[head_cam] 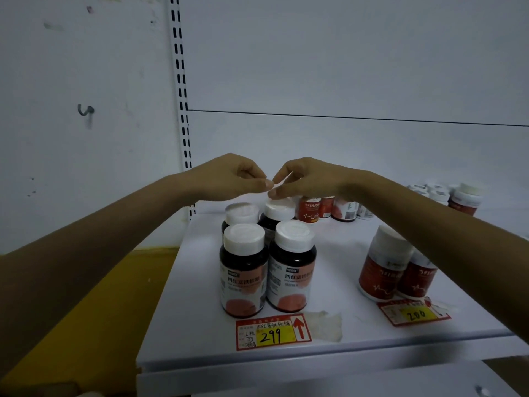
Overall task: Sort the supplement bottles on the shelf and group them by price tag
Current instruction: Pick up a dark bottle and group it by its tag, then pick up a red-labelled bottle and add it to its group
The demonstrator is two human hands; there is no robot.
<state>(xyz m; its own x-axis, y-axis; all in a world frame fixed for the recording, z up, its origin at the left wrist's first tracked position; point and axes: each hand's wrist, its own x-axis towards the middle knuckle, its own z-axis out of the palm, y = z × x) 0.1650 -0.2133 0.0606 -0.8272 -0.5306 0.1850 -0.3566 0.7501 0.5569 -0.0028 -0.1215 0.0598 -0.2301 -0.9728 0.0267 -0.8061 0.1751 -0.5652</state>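
Observation:
Four dark bottles with white caps stand in a tight square on the white shelf (pixel 200 325); the front pair are the left one (pixel 243 270) and the right one (pixel 292 267). A red price tag reading 299 (pixel 273 332) lies in front of them. Two red bottles (pixel 380 267) stand at the right behind a tag reading 200 (pixel 412 312), partly hidden by my right forearm. Above the dark group, my left hand (pixel 229 179) and my right hand (pixel 309 179) meet fingertip to fingertip and pinch a small white strip (pixel 283 179) between them.
More red bottles (pixel 310 209) stand at the back of the shelf, with another cluster at the far right (pixel 465 197). A patch of clear film (pixel 326 325) lies beside the 299 tag. A slotted upright (pixel 180 81) bounds the shelf's left side; a yellow surface (pixel 86 310) lies below left.

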